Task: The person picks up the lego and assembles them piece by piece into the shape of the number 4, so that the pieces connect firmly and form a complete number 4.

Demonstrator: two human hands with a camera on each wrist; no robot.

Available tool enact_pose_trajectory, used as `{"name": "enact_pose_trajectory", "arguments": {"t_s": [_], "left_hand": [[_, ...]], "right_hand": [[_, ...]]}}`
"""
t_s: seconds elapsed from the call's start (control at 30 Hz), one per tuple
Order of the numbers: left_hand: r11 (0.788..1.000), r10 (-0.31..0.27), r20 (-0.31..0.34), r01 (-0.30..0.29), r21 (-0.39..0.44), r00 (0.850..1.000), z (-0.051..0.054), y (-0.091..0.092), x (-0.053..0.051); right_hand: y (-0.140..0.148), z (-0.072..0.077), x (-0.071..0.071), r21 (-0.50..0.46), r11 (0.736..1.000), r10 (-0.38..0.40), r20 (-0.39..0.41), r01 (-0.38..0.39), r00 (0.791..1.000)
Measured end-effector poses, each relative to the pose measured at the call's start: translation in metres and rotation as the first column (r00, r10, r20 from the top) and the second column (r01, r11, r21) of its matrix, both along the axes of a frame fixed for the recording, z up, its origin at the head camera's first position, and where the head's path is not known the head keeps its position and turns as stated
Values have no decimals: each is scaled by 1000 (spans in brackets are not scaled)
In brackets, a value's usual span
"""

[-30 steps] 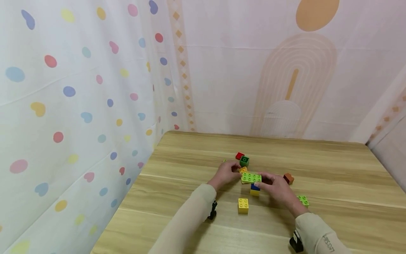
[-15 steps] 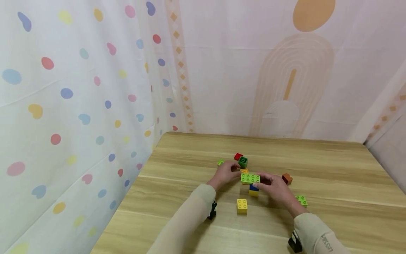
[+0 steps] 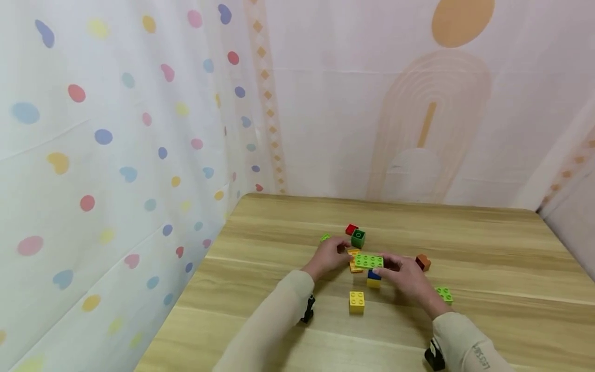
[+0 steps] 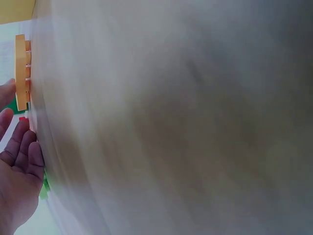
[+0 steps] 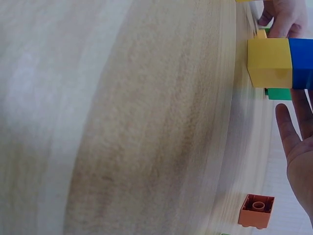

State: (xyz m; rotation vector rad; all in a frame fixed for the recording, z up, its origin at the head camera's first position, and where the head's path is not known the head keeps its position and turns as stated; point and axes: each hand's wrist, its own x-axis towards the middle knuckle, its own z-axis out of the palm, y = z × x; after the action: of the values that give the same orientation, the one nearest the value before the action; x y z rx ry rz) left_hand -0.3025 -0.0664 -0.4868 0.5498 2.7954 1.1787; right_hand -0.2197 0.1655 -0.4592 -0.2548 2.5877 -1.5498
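Observation:
In the head view my right hand [image 3: 409,276] grips a brick stack: a lime-green eight-stud brick [image 3: 369,261] crosses the top, with a blue brick [image 3: 374,275] and a yellow brick [image 3: 374,283] under it. The right wrist view shows this yellow end [image 5: 269,63] raised off the table. Just left of the stack, my left hand [image 3: 329,256] has thumb and fingers at a flat orange brick [image 3: 355,263], seemingly pinching its near side. The left wrist view shows that orange brick [image 4: 21,71] with its studs turned toward the tabletop. Part of it lies hidden behind the lime brick.
A loose yellow brick [image 3: 356,302] stands nearest me. Behind the hands sit a dark green brick [image 3: 358,237], a red brick [image 3: 351,229] and a small lime piece [image 3: 325,237]. To the right are a brown-orange brick [image 3: 422,262] and another lime brick [image 3: 444,295].
The orange brick has turned at my left fingers and now shows more of its length left of the lime brick. The right hand and its stack stay nearly in place.

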Motion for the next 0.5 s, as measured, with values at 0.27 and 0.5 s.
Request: {"name": "enact_pose_trajectory", "arguments": {"t_s": [0.27, 0.5], "left_hand": [[1000, -15, 5, 15, -15, 1000, 3, -24, 7], [998, -50, 69, 47, 39, 996, 5, -30, 9]], "right_hand": [[2, 1, -1, 14, 1000, 7, 2, -7, 1000], [0, 0, -1, 24, 1000, 6, 11, -7, 1000]]}}
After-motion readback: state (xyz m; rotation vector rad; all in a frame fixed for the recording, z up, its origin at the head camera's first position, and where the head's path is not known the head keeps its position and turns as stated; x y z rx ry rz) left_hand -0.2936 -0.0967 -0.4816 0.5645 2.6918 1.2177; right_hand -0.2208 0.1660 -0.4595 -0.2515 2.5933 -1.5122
